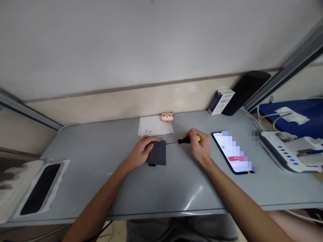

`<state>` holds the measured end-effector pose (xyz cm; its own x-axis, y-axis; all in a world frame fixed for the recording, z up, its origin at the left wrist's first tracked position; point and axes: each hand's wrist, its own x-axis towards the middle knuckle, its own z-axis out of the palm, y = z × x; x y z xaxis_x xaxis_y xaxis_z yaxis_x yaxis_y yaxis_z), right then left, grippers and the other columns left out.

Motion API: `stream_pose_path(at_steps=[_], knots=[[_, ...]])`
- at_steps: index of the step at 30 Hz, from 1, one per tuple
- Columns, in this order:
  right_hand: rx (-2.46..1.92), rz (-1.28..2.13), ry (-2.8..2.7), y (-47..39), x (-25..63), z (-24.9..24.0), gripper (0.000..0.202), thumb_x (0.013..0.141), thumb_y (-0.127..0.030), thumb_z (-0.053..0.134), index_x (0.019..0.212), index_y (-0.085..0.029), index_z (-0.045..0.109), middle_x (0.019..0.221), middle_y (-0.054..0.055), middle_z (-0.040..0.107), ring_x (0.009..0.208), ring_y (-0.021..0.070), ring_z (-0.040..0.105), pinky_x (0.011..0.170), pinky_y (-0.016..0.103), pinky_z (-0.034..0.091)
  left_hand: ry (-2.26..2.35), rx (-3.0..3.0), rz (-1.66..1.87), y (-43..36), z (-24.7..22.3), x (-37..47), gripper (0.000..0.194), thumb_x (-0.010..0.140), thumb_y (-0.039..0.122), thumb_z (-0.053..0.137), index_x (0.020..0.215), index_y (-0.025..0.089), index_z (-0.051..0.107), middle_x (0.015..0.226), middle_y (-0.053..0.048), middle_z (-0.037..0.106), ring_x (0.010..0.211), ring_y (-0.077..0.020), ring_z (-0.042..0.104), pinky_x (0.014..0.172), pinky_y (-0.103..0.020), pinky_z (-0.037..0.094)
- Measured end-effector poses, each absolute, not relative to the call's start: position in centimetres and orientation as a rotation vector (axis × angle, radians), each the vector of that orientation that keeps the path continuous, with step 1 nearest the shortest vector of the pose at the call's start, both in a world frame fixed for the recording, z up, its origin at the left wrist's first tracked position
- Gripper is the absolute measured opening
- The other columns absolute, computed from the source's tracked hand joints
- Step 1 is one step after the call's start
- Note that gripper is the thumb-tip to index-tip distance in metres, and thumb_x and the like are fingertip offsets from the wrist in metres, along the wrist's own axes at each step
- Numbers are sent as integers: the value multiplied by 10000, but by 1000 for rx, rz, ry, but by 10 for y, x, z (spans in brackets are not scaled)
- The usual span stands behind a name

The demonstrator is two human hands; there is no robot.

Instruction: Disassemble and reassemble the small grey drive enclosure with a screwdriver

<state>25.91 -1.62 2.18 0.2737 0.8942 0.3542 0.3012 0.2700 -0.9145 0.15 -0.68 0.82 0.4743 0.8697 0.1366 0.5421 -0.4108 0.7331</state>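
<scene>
- The left hand is pressing flat on the small dark rectangular device lying mid-table; loosening that hold could let it skid.
- The right hand is gripping the yellow-and-black screwdriver, its thin shaft reaching the device's edge; a slip could gouge the casing.
- Two tiny dark screws are sitting on the white paper sheet just behind; a nudge could scatter them.

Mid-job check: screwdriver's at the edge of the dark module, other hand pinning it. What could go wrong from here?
1. The screwdriver tip meets the small dark module right beside the left hand; a slip could jab those fingers.
2. The two tiny dark specks, probably screws, on the white paper lie loose; a nudge could scatter them.
3. The lit phone sits close to the right hand and might get bumped.
</scene>
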Motion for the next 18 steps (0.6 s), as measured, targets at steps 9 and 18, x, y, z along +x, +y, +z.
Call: stream_pose_path(at_steps=[9, 18], knots=[[-1243, 630, -1266, -20, 263, 25, 457, 860, -428, 495, 462, -234, 608, 467, 17, 556, 474, 156, 474, 511, 305, 360, 1470, 2397, 847, 7, 8, -13, 323, 1065, 228, 403, 1186, 232, 702, 1207, -91, 740, 1176, -245, 647, 1060, -460, 512], [-1144, 823, -1349, -25, 256, 28, 455, 833, -431, 493, 440, -233, 610, 469, 23, 570, 484, 161, 498, 517, 305, 370, 1519, 2483, 696, 12, 11, -22, 305, 1026, 178, 427, 1117, 213, 717, 1189, -84, 748, 1148, -249, 659, 1036, -445, 510]])
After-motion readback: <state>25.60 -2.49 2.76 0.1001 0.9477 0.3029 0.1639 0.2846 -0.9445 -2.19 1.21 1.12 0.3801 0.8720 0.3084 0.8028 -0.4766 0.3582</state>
